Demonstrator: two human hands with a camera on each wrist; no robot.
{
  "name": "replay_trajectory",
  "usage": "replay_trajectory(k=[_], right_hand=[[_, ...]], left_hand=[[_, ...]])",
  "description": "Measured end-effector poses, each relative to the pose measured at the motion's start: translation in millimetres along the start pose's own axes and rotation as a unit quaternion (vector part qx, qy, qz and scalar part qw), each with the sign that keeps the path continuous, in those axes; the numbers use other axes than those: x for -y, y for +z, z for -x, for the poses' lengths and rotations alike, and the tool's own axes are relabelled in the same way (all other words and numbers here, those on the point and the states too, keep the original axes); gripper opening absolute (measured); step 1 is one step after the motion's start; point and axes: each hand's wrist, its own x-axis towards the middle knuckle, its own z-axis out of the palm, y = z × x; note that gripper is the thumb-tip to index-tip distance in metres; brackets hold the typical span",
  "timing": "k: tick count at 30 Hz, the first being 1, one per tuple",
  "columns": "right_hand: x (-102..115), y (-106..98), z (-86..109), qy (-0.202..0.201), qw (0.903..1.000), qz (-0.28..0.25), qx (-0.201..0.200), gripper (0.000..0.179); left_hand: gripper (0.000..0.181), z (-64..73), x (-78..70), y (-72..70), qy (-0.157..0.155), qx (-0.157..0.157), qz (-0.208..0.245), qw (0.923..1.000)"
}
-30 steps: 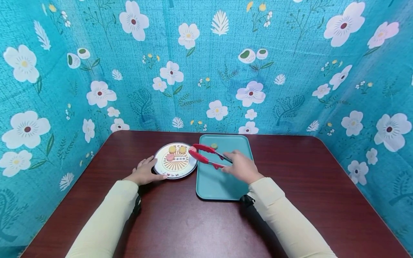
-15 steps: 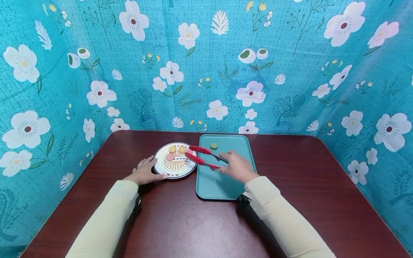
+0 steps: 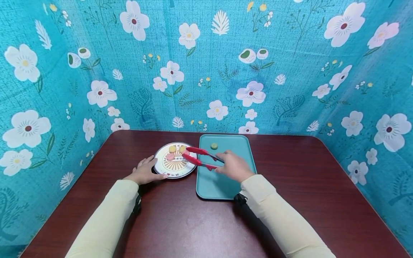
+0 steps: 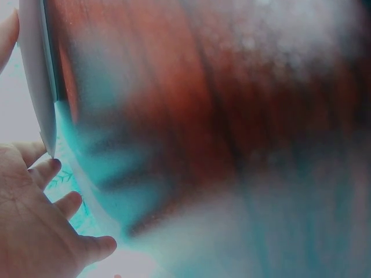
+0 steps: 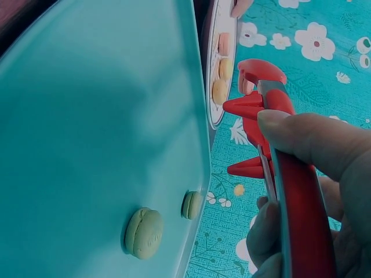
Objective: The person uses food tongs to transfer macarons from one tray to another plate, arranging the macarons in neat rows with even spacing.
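Observation:
My right hand [image 3: 237, 166] grips red-tipped tongs [image 3: 193, 160], whose tips pinch a pink macaron [image 3: 186, 152] over the right part of a round white plate [image 3: 161, 168]. Two yellow macarons [image 3: 172, 149] and another pink macaron [image 3: 170, 157] lie on that plate. At the plate's left rim, my left hand [image 3: 143, 173] touches the edge with spread fingers, thumb on the near side. In the right wrist view the tongs [image 5: 304, 214] partly cover the held macaron [image 5: 246, 86].
A teal tray [image 3: 219, 186] lies right of the plate, under my right hand. Two green macarons [image 5: 144, 233] sit on it in the right wrist view; only one [image 3: 214, 146] shows in the head view. A flowered curtain [image 3: 206, 71] surrounds the brown table [image 3: 180, 222].
My right hand and the tongs have moved left, carrying the pink macaron from the plate's right edge further over the plate. The left hand has stayed at the rim.

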Motion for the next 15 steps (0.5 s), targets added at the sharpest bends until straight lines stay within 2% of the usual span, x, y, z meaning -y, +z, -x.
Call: replay_trajectory(k=[15], right_hand=[[4.6,2.5,-5.8,-0.003,0.9999,0.004,0.014,0.066]], left_hand=[[0.11,2.1,-1.3,-0.9,-0.001,0.002,0.003,1.0]])
